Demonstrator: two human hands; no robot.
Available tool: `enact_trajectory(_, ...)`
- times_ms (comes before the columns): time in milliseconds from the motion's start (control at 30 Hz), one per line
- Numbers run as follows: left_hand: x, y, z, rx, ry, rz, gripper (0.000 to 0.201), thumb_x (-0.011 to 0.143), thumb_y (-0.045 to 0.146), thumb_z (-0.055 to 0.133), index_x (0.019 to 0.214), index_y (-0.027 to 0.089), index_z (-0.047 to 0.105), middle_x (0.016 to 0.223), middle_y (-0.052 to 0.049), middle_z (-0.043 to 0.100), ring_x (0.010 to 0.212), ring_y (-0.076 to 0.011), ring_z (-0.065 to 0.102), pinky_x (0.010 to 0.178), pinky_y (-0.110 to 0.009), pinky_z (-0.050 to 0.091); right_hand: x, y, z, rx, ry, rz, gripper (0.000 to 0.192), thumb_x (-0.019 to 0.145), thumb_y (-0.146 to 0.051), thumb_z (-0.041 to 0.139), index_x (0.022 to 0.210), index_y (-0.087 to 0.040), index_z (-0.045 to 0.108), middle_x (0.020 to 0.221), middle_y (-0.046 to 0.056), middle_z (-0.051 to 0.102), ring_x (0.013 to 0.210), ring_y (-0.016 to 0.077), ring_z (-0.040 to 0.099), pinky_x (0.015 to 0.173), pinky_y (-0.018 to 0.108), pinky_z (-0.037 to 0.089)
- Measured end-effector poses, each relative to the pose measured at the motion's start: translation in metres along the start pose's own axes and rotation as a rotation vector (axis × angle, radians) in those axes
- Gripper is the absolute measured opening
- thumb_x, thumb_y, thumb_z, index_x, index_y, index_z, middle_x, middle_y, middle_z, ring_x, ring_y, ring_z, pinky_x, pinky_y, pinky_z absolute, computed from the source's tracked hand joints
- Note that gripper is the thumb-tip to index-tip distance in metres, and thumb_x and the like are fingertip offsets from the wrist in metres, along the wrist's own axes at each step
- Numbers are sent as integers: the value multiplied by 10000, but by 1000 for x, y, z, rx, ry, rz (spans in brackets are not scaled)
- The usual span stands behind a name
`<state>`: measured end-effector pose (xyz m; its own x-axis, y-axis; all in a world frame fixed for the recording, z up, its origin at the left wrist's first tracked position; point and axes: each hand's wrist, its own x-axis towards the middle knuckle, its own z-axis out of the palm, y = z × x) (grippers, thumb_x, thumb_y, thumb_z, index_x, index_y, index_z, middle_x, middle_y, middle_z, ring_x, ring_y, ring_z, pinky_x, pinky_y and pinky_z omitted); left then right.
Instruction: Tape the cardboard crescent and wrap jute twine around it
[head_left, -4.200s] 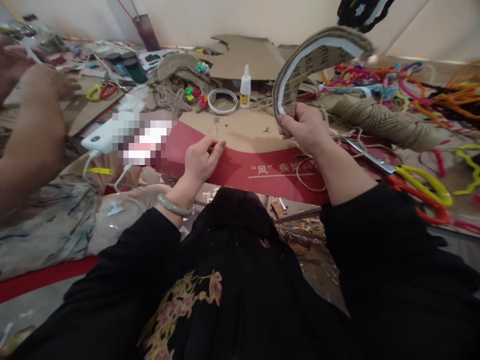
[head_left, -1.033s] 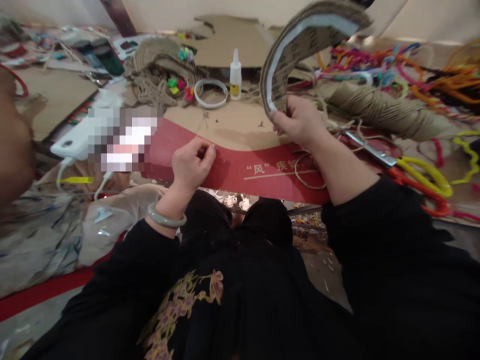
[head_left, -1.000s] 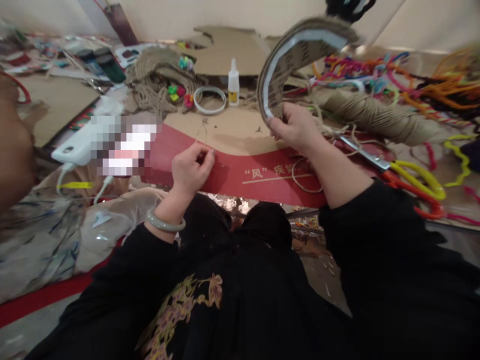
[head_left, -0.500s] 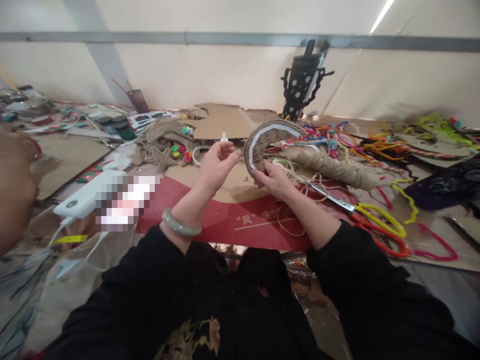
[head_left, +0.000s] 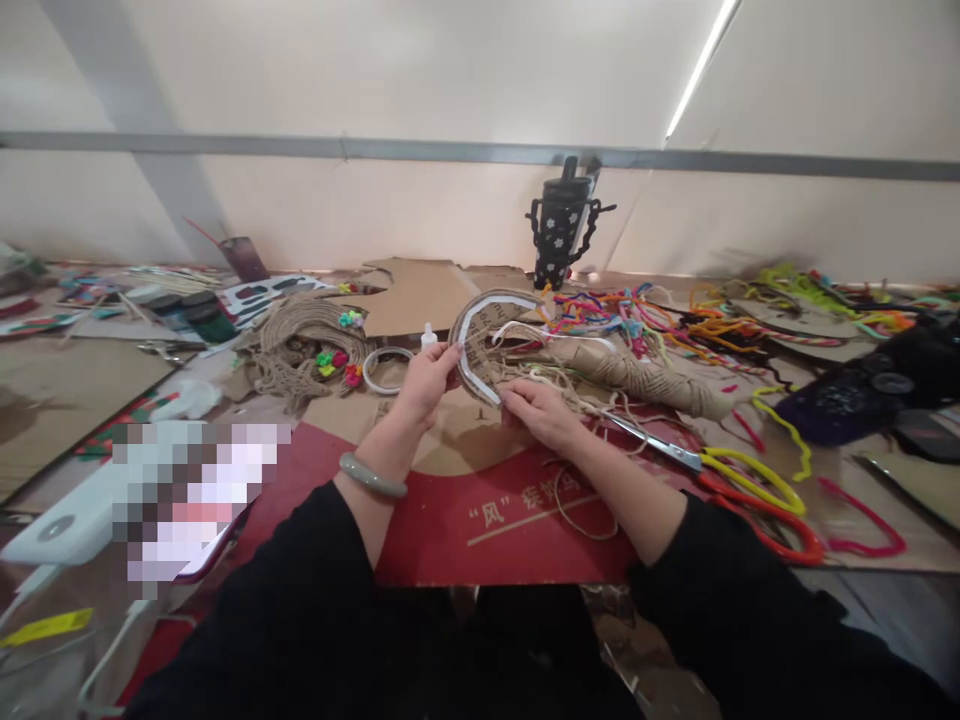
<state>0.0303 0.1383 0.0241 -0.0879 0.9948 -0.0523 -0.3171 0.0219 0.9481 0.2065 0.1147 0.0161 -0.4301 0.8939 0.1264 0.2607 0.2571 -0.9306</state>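
Observation:
A curved cardboard piece (head_left: 468,336) with printed letters, a white strip along its arc and twine around its outer edge is held up in front of me. My left hand (head_left: 429,388) pinches its left rim between thumb and fingers. At its lower end my right hand (head_left: 541,412) is closed on the edge, fingertips partly hidden. Strands of twine lie just behind the right hand, by a wound twine bundle (head_left: 652,382). Close behind my left hand are a white-tipped bottle (head_left: 428,338) and a white ring like a tape roll (head_left: 384,370).
Large scissors (head_left: 675,455) with yellow and orange handles lie at the right. A black flowered tumbler (head_left: 559,230) stands at the back. On the left are a twine-covered piece (head_left: 300,335), paint jars (head_left: 206,318), a power bank (head_left: 75,510) and a blurred phone. A red board (head_left: 450,540) lies beneath my hands.
My left hand, free of the cardboard before, now grips its left rim. My right hand has shifted along the lower edge. The view has tilted upward, and another person's arm has left the left edge.

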Motion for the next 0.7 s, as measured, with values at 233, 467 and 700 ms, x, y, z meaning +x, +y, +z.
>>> enact_trajectory(233, 1, 7, 1, -69, -8, 19, 317, 671, 382, 790, 713, 147, 580, 576, 51, 553, 474, -43, 483, 488, -161, 398, 18, -28, 6, 75, 77, 153, 302, 820, -438, 537, 667, -177, 533, 516, -21, 561, 428, 85, 506, 440, 194, 394)
enact_trajectory(467, 1, 8, 0, -63, 31, 58, 253, 733, 333, 746, 710, 145, 577, 570, 60, 536, 474, -39, 466, 508, -161, 413, 15, -18, 12, -28, -22, 121, 222, 826, -310, 498, 649, -179, 528, 538, -23, 571, 473, 85, 527, 513, 208, 441)
enact_trajectory(700, -6, 4, 5, 69, -87, 44, 264, 753, 381, 733, 761, 154, 598, 625, 33, 598, 535, -50, 531, 498, -151, 373, 14, -10, 1, -49, 70, 79, 241, 830, -350, 498, 651, -189, 507, 549, -20, 577, 473, 89, 519, 496, 211, 413)
